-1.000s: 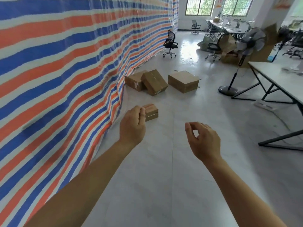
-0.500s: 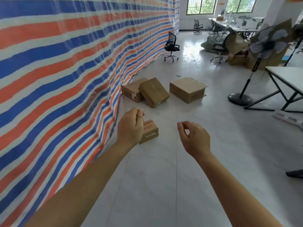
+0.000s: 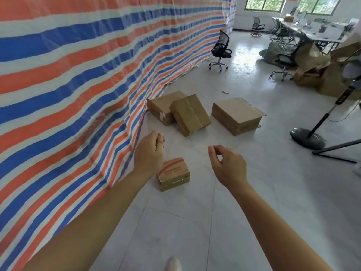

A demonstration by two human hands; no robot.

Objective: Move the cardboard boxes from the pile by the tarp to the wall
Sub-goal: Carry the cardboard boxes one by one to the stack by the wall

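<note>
Left hand: I see my left hand [image 3: 149, 153] in the air close beside the blue, orange and white striped tarp [image 3: 78, 75], fingers loosely curled and holding nothing.
Right hand: my right hand [image 3: 228, 165] is further out from the tarp, also empty, with thumb and forefinger curved towards each other.
Nearest box: a small cardboard box with a red band across its top [image 3: 172, 174] sits on the pale tiled floor [image 3: 195, 222] near the tarp's hem, below and between my hands, touching neither.
Pile by the tarp: a plain brown cardboard box [image 3: 163, 107] rests against the tarp's foot. A second taped brown box [image 3: 190, 114] lies tilted on its side away from the tarp.
Larger box: a wide, flat brown cardboard box [image 3: 237, 115] lies flat, well clear of the tarp.
Beyond: a black mesh office chair [image 3: 220, 49] stands near the tarp's far stretch. A black pedestal fan base [image 3: 307, 136] is far out from the tarp.
</note>
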